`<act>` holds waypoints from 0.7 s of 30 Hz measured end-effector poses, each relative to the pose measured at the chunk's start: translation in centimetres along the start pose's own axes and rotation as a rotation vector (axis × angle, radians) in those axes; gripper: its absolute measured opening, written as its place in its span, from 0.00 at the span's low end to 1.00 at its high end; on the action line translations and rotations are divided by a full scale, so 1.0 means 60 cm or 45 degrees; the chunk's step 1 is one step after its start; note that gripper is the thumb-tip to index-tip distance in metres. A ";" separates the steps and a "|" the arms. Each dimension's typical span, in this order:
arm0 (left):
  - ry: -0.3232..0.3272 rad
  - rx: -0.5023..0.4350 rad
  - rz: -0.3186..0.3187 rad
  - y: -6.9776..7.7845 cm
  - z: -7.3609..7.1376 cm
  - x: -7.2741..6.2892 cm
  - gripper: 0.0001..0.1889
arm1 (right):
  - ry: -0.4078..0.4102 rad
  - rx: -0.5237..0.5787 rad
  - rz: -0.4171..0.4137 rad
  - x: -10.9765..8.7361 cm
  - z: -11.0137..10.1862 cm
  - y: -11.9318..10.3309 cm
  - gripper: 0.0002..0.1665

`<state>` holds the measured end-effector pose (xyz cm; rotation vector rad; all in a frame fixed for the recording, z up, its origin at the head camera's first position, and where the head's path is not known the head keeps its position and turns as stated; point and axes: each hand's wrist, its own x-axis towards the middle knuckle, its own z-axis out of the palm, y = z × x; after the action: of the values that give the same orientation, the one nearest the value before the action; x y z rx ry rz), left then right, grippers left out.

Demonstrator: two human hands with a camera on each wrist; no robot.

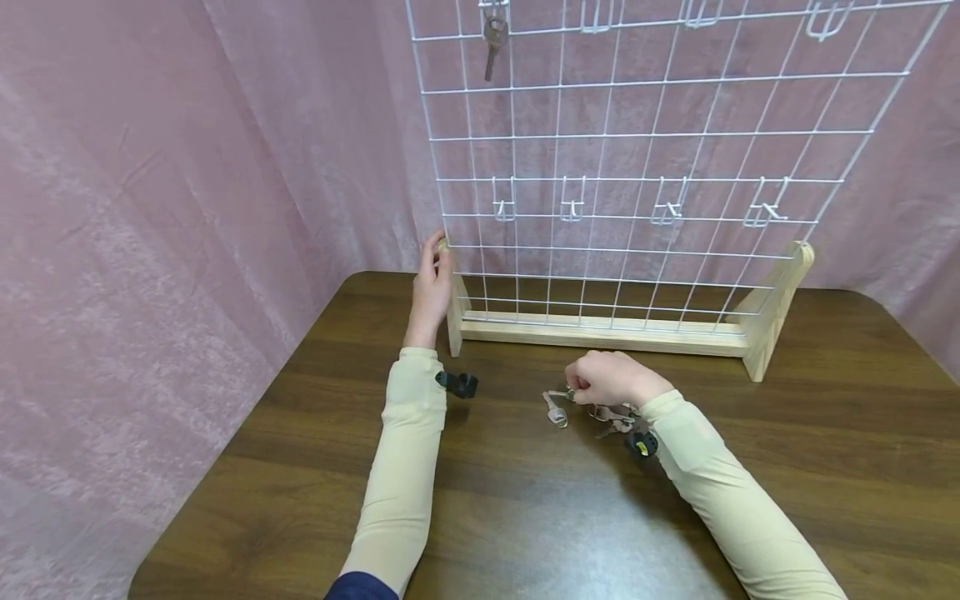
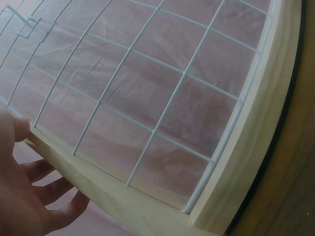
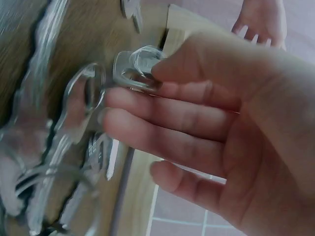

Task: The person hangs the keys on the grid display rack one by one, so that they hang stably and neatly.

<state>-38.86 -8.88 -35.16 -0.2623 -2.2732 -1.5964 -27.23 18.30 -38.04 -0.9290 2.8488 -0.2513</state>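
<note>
My left hand (image 1: 432,287) grips the left wooden side post (image 2: 78,179) of a rack stand. In the left wrist view the thumb lies over the wood and the fingers bend along its other side. Low over the table, my right hand (image 1: 613,379) pinches a key (image 3: 124,69) by its head between thumb and forefinger; a thin ring shows at the head. One loose key (image 1: 557,412) lies just left of that hand, partly beside its fingertips. More keys (image 1: 618,419) with rings lie under the wrist, partly hidden by it.
A white wire grid (image 1: 637,133) stands upright in the wooden base (image 1: 600,332). Several white hooks (image 1: 572,208) hang on it in two rows. On the top left hook hangs a key (image 1: 494,42). Pink cloth (image 1: 187,208) surrounds the brown table (image 1: 510,500).
</note>
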 end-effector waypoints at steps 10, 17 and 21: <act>-0.031 0.007 0.006 0.002 -0.005 0.001 0.22 | 0.082 0.077 0.015 -0.005 -0.009 0.020 0.09; -0.048 0.003 0.001 0.004 -0.008 0.000 0.22 | 0.265 0.114 0.048 -0.010 -0.027 0.028 0.08; -0.067 -0.001 -0.012 0.002 -0.009 -0.003 0.23 | 0.317 0.256 0.056 -0.013 -0.032 0.033 0.05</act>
<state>-38.54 -9.31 -34.95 -0.2977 -2.3163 -1.6135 -28.07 20.58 -36.48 -0.8472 2.9862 -0.6793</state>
